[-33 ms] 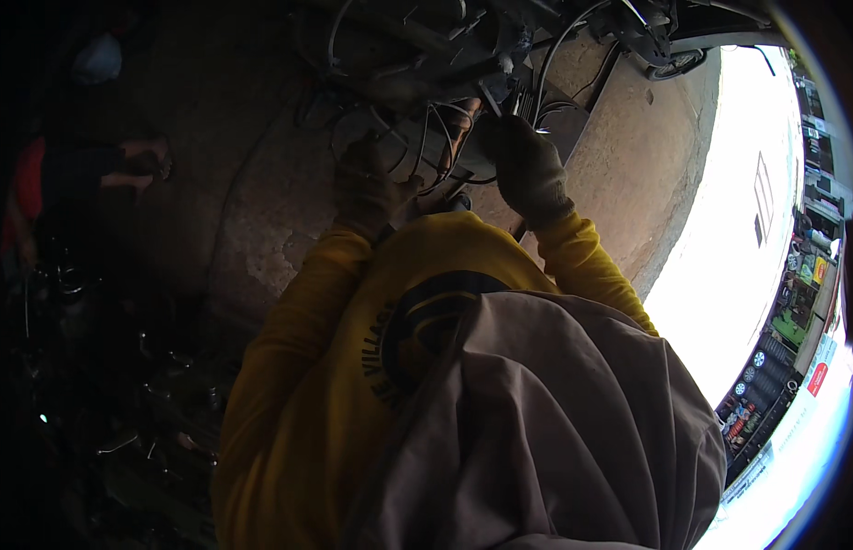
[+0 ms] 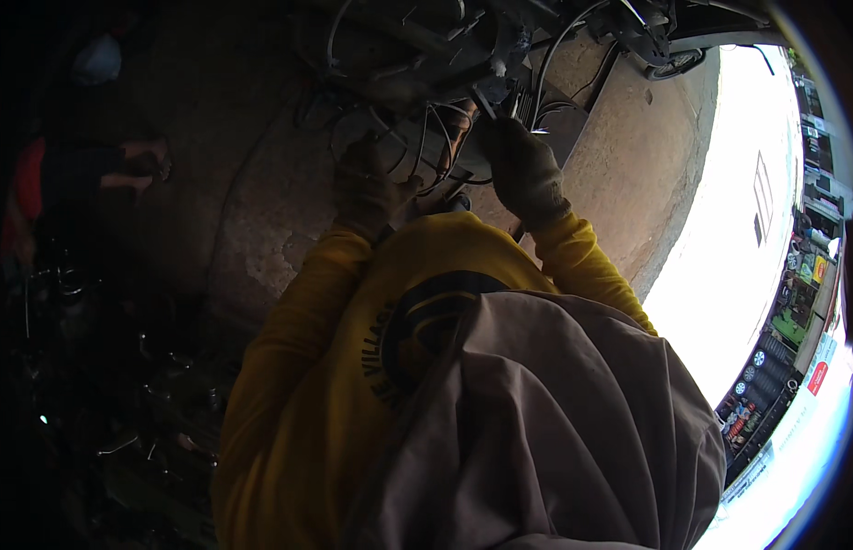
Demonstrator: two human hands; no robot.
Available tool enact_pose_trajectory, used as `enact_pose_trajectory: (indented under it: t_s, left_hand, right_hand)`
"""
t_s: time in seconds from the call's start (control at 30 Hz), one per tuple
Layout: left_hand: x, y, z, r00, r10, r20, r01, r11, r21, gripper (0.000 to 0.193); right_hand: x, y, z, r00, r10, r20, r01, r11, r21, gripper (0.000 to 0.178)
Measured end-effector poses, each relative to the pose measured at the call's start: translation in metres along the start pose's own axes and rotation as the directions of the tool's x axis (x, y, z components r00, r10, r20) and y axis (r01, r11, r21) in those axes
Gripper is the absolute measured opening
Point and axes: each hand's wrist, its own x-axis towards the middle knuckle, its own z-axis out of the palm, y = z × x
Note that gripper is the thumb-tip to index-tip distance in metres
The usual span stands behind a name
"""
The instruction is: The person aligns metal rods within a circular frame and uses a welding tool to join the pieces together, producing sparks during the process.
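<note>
In front of my chest both hands wear dark, dirty work gloves beneath yellow sleeves. My right hand [image 2: 525,174] is closed around the lower end of a flat grey metal bar [image 2: 484,103], whose upper end reaches a dark metal frame [image 2: 417,64]; the bar's exact kind is hidden. My left hand [image 2: 364,183] is in shadow beside loose thin cables [image 2: 419,151], its fingers curled; what they hold, if anything, cannot be made out. Between the hands, the cables loop around a bare leg or foot [image 2: 458,128].
A concrete floor [image 2: 619,174] lies around the frame. At the far left a person's bare legs [image 2: 133,170] stretch over the ground. Dark metal parts [image 2: 124,445] lie scattered at the lower left. Bright daylight comes in from the right, with a wheel [image 2: 678,64] at the upper right.
My right hand and the flat bar have shifted very slightly to the left. My left hand looks the same.
</note>
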Motion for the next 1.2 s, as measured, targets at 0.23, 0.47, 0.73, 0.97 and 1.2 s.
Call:
enact_pose_trajectory:
  t_s: [0.23, 0.47, 0.73, 0.97, 1.2]
  left_hand:
    - [-0.001, 0.0, -0.001, 0.999, -0.033, 0.035, 0.032, 0.999, 0.013, 0.107]
    - [0.0, 0.003, -0.006, 0.993, -0.069, 0.092, 0.067, 0.998, 0.022, 0.11]
    - [-0.002, 0.004, -0.007, 0.993, -0.082, 0.091, 0.075, 0.995, 0.071, 0.109]
    - [0.002, 0.001, -0.002, 0.995, -0.055, 0.08, 0.052, 0.998, 0.046, 0.111]
    - [-0.002, -0.001, -0.006, 1.0, -0.007, -0.006, 0.007, 1.0, 0.019, 0.104]
  right_hand:
    - [-0.004, -0.013, 0.002, 0.996, 0.072, -0.052, -0.067, 0.994, 0.087, 0.03]
    - [-0.001, -0.023, -0.009, 0.996, 0.089, 0.001, -0.089, 0.996, 0.025, 0.032]
    - [-0.003, -0.009, -0.003, 0.994, 0.11, 0.024, -0.11, 0.994, 0.005, 0.032]
    - [-0.005, -0.013, 0.0, 0.991, 0.128, 0.033, -0.128, 0.992, 0.006, 0.027]
    - [-0.009, 0.013, 0.001, 0.984, -0.055, -0.172, 0.068, 0.995, 0.068, 0.022]
